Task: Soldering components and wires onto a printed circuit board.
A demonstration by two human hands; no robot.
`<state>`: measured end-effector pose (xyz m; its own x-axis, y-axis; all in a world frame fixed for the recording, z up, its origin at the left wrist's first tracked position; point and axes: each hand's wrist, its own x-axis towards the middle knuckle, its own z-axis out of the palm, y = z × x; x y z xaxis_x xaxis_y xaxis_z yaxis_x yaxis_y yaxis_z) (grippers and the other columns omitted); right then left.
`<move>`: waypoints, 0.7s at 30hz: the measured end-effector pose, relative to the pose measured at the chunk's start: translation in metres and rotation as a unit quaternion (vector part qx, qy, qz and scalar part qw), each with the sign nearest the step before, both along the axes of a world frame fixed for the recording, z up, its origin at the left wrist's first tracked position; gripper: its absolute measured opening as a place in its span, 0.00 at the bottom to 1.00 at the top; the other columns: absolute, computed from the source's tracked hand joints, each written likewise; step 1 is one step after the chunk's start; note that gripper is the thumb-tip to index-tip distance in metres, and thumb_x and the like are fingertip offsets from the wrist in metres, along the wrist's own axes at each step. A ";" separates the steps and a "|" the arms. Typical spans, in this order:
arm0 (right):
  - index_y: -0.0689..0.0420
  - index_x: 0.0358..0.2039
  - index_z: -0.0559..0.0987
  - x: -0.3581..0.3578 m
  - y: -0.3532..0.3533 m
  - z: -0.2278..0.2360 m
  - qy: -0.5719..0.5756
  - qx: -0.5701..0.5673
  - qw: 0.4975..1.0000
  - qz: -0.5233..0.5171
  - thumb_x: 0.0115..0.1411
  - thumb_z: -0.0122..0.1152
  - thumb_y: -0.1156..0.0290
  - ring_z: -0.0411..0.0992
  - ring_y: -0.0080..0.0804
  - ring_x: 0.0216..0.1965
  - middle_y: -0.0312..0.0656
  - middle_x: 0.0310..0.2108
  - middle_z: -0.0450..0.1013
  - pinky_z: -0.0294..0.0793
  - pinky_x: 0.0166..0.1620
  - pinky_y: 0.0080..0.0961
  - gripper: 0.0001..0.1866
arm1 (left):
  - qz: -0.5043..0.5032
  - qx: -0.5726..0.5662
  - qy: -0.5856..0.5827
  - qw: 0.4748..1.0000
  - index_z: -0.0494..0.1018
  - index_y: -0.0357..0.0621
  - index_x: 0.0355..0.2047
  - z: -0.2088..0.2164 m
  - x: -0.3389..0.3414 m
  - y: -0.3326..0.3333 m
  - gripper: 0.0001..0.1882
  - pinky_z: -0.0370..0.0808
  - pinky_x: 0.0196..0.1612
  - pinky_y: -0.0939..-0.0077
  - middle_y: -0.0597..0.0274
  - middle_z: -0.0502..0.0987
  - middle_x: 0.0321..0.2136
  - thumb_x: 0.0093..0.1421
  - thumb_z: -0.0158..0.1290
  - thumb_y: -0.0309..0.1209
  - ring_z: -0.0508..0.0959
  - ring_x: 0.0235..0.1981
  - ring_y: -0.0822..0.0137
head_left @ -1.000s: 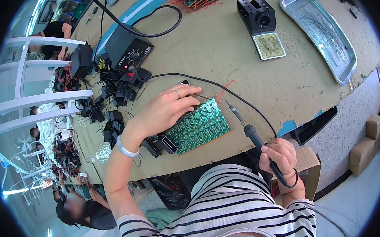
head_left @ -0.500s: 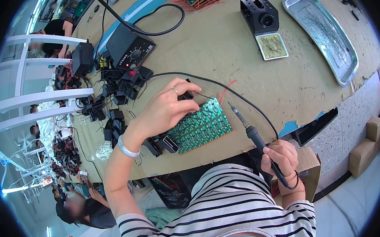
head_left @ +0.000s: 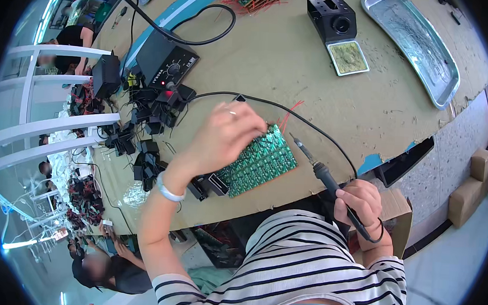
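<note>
One left hand (head_left: 227, 134) palm-down over board (head_left: 266, 167)

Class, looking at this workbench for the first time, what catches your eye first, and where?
The bright green circuit board, partly covered by the left hand, stands out near the front edge of the bench. Right of it, the right hand holds a black-handled soldering iron. At the upper right lies a long, shiny metal tray.

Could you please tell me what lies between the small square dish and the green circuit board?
The head view shows a black cable and thin red wires over brown tabletop.
</note>
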<state>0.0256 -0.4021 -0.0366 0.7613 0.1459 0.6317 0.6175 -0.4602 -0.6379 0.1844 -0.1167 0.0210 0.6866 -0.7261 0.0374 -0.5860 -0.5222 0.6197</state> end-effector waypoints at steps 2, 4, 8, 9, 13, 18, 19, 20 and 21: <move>0.62 0.36 0.76 0.000 0.001 -0.002 -0.002 -0.004 1.000 0.005 0.52 0.63 0.82 0.72 0.35 0.18 0.40 0.22 0.73 0.74 0.23 0.29 0.09 | -0.063 0.041 -0.068 0.995 0.75 0.39 0.33 -0.009 -0.005 -0.015 0.06 0.73 0.44 0.63 0.59 0.74 0.30 0.55 0.60 0.22 0.75 0.36 0.55; 0.62 0.35 0.76 0.000 0.002 -0.004 -0.004 -0.007 1.000 0.008 0.52 0.63 0.82 0.72 0.35 0.18 0.40 0.22 0.73 0.74 0.23 0.29 0.10 | -0.061 0.034 -0.064 0.995 0.76 0.39 0.33 -0.016 -0.008 -0.020 0.06 0.73 0.45 0.63 0.59 0.74 0.30 0.55 0.60 0.23 0.75 0.37 0.55; 0.62 0.36 0.76 0.002 0.004 -0.006 -0.002 0.013 0.999 0.030 0.51 0.63 0.83 0.72 0.34 0.18 0.40 0.22 0.73 0.74 0.23 0.28 0.10 | -0.059 0.027 -0.052 0.997 0.76 0.39 0.32 -0.021 -0.008 -0.021 0.05 0.73 0.46 0.63 0.58 0.75 0.31 0.55 0.60 0.23 0.75 0.37 0.55; 0.63 0.36 0.76 0.002 0.004 -0.007 -0.002 0.016 0.999 0.037 0.51 0.63 0.83 0.72 0.34 0.18 0.40 0.21 0.73 0.74 0.23 0.28 0.11 | -0.059 0.027 -0.052 0.997 0.76 0.39 0.32 -0.020 -0.008 -0.021 0.05 0.73 0.46 0.63 0.58 0.75 0.31 0.55 0.60 0.23 0.75 0.37 0.55; 0.62 0.36 0.79 0.001 0.005 -0.012 -0.005 0.024 0.999 0.034 0.46 0.67 0.84 0.72 0.31 0.19 0.38 0.24 0.73 0.73 0.23 0.25 0.14 | -0.064 0.030 -0.052 0.996 0.75 0.38 0.31 -0.018 -0.009 -0.025 0.05 0.73 0.44 0.64 0.58 0.76 0.30 0.55 0.60 0.23 0.75 0.36 0.56; 0.62 0.36 0.79 0.001 0.005 -0.011 0.000 0.022 0.999 0.033 0.46 0.67 0.84 0.72 0.31 0.19 0.38 0.23 0.73 0.73 0.23 0.25 0.14 | -0.066 0.039 -0.064 0.995 0.75 0.38 0.31 -0.022 -0.009 -0.026 0.05 0.73 0.43 0.64 0.59 0.76 0.29 0.55 0.60 0.23 0.75 0.36 0.56; 0.62 0.36 0.79 0.001 0.005 -0.011 0.000 0.022 0.999 0.033 0.46 0.67 0.84 0.72 0.31 0.19 0.38 0.23 0.73 0.73 0.23 0.25 0.14 | -0.064 0.039 -0.059 0.995 0.75 0.38 0.31 -0.022 -0.009 -0.026 0.05 0.72 0.43 0.65 0.59 0.76 0.29 0.55 0.61 0.23 0.75 0.36 0.56; 0.62 0.36 0.79 0.001 0.005 -0.010 0.001 0.022 0.999 0.029 0.46 0.67 0.84 0.72 0.31 0.19 0.39 0.23 0.73 0.73 0.23 0.25 0.14 | -0.062 0.039 -0.053 0.996 0.75 0.38 0.31 -0.022 -0.009 -0.026 0.05 0.72 0.43 0.65 0.59 0.76 0.29 0.55 0.61 0.23 0.76 0.36 0.56; 0.62 0.36 0.79 0.000 0.005 -0.010 0.002 0.022 0.999 0.024 0.46 0.67 0.84 0.72 0.31 0.19 0.39 0.23 0.73 0.73 0.23 0.25 0.14 | -0.063 0.039 -0.053 0.996 0.75 0.38 0.31 -0.022 -0.009 -0.026 0.05 0.72 0.43 0.65 0.59 0.76 0.29 0.55 0.61 0.23 0.76 0.36 0.56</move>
<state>0.0260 -0.3971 -0.0465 0.7561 0.1554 0.6358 0.6363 -0.4016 -0.6586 0.1751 -0.1427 -0.0006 0.5856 -0.8093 0.0447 -0.7095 -0.4852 0.5112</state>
